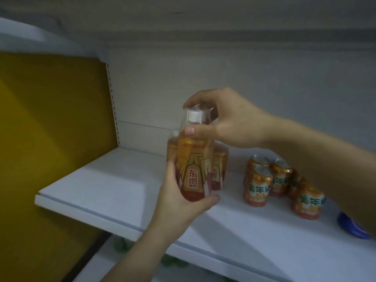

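Left grip [181, 201] clasps the bottle [193, 159] at its base, right grip [226, 121] pinches its neck.

head cam | faces forward, slightly down | close to shelf [101, 190] (single view)

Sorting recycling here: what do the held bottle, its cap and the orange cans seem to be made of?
The bottle looks like clear, glossy plastic: amber liquid shows through above a printed orange wrap label. The cap is white and fairly matte, probably plastic, though blur leaves that open. The orange cans are likely aluminium, given their silvery tops and shiny printed sides.
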A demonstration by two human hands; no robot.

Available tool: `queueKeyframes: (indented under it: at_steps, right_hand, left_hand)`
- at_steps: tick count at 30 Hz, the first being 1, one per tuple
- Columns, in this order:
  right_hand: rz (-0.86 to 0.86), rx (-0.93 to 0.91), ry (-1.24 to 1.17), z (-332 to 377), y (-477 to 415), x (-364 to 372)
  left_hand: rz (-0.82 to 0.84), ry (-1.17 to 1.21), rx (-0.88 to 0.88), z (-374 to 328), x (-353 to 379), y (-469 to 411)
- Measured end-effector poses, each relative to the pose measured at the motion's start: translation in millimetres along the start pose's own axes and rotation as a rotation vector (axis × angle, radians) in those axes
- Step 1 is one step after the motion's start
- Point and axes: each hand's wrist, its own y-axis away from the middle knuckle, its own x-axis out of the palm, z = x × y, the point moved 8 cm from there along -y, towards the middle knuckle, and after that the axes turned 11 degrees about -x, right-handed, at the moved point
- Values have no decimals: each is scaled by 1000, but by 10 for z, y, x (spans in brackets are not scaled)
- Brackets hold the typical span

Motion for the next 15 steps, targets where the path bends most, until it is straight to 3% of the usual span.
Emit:
queueKeyframes:
  at_steps: [7, 15]
  right_hand:
    - [19, 33, -43, -229, -421, 516]
    - [44, 80, -49, -580, -735, 934]
  left_hand:
    - [-387, -194, -116, 445, -539, -243]
    - [-425, -237, -242, 892, -767, -389]
